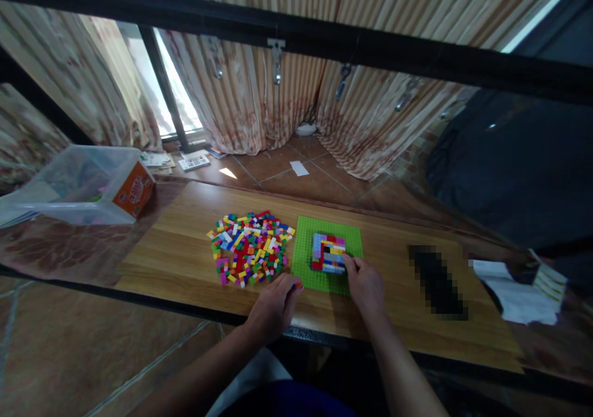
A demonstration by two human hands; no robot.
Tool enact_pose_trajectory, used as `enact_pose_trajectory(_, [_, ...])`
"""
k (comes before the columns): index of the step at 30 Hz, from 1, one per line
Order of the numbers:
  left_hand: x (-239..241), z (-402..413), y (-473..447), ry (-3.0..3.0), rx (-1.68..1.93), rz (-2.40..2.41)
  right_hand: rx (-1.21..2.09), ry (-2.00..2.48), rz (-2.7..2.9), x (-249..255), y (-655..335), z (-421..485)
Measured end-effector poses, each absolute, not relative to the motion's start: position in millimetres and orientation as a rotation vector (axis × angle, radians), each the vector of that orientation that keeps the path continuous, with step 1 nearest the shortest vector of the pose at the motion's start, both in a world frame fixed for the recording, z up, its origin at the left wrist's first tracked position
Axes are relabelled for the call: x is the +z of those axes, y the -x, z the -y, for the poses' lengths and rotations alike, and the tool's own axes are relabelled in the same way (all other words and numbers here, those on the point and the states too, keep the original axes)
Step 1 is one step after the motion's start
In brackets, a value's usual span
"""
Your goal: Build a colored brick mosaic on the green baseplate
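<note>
A square build of coloured toy bricks (319,262) with an opening in its middle stands on a green baseplate (302,225). At its right edge, my right hand (367,284) is closed, thumb and fingertips gripping the build; whether a loose brick is between them is hidden. Just off the baseplate's front left corner, my left hand (275,304) is curled closed around small toy bricks (298,286), with orange and a bit of blue showing. A wide pile of loose toy bricks (250,250) in many colours lies left of the baseplate, beyond my left hand.
The wooden tabletop (171,250) carries a blurred-out black object (438,281) to the right. A clear plastic bin (88,182) sits at the left, papers (514,290) at the far right. A dark bar (315,31) with hanging metal clips crosses ahead.
</note>
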State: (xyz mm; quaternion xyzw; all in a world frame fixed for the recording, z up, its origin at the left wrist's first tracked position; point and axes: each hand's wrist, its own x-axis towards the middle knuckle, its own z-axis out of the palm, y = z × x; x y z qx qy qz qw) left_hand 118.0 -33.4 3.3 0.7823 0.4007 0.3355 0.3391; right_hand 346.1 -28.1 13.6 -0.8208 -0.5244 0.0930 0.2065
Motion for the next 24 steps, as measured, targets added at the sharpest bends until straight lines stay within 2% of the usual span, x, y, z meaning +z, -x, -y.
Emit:
enact_pose_trajectory(6, [6,33,-116,-2.030,0.884,-1.015,0.090,2.052,1.361,23,-349,26])
enact_pose_trajectory(11, [6,33,-115,-2.023,0.899,-0.991,0.037,1.781,1.710,31,-337,0])
enact_pose_trajectory(15, [7,32,-113,-1.951,0.917,-1.005,0.090,1.761,1.906,18,-326,-8])
enact_pose_trajectory(20, [8,31,-111,-1.826,0.939,-1.002,0.065,1.726,1.899,-1,-330,8])
enact_pose_trajectory(24, [6,30,-111,-1.743,0.954,-0.983,0.004,1.736,1.850,3,-333,25])
